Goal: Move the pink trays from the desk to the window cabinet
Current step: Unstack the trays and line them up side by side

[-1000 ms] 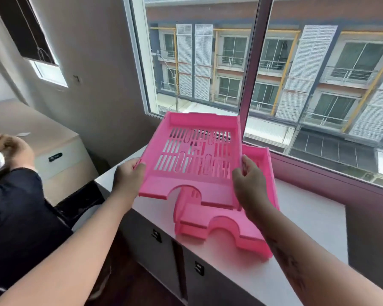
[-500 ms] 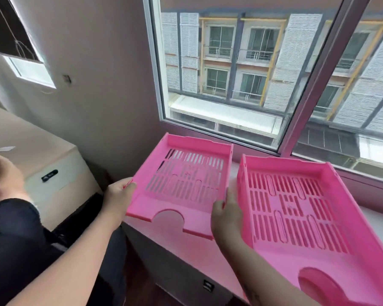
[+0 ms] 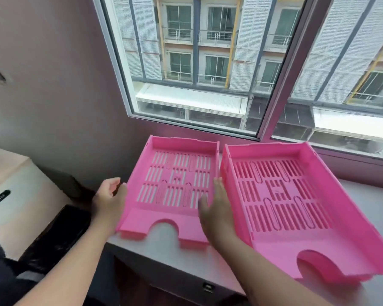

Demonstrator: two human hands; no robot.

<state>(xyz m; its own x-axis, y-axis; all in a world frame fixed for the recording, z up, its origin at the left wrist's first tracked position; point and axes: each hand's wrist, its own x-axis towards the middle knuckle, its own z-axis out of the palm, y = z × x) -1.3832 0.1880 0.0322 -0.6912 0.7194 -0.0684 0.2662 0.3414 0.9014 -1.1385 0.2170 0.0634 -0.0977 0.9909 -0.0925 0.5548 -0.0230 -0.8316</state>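
The left hand [image 3: 110, 200] is half open beside the left wall of the left tray [image 3: 175, 186], fingertips at most just touching it. The right hand [image 3: 217, 214] lies flat, fingers extended, in the gap between the two trays and grips nothing. A second ago both hands held this tray in the air; it now rests flat on the cabinet top [image 3: 164, 250] under the window [image 3: 199, 69]. The right tray [image 3: 296, 208] sits just beside it, walls nearly touching. Judgement: the placement appears done and the hands are releasing. Whether more trays remain on the desk cannot be told.
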